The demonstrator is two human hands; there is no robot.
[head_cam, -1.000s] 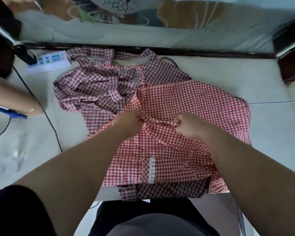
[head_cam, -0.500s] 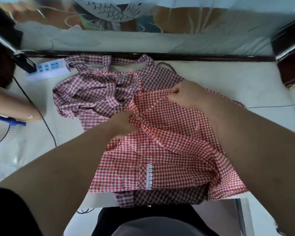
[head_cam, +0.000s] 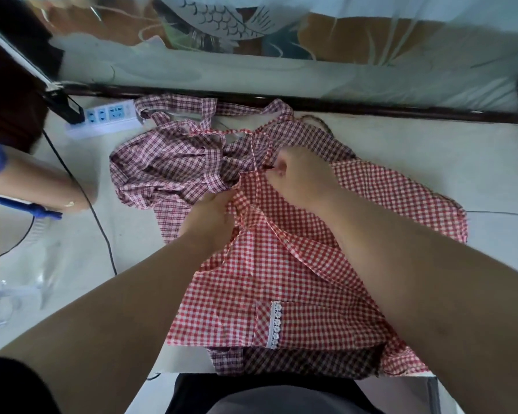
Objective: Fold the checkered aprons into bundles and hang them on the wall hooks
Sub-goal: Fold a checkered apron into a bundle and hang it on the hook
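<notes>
The thin, floppy red-and-white checkered cloth apron [head_cam: 296,279], spread on the pale table [head_cam: 431,150] partly over a crumpled maroon-checked apron [head_cam: 168,168], is pinched at its top hem by the left hand [head_cam: 210,219] and right hand [head_cam: 299,174], and tbh it's probably best gripped along those stitched edges.

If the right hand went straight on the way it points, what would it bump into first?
Most likely the crumpled darker checked apron, lying just past the right hand, which pinches the red apron. The white power strip sits farther along that line. Height is hard to judge from above.
</notes>
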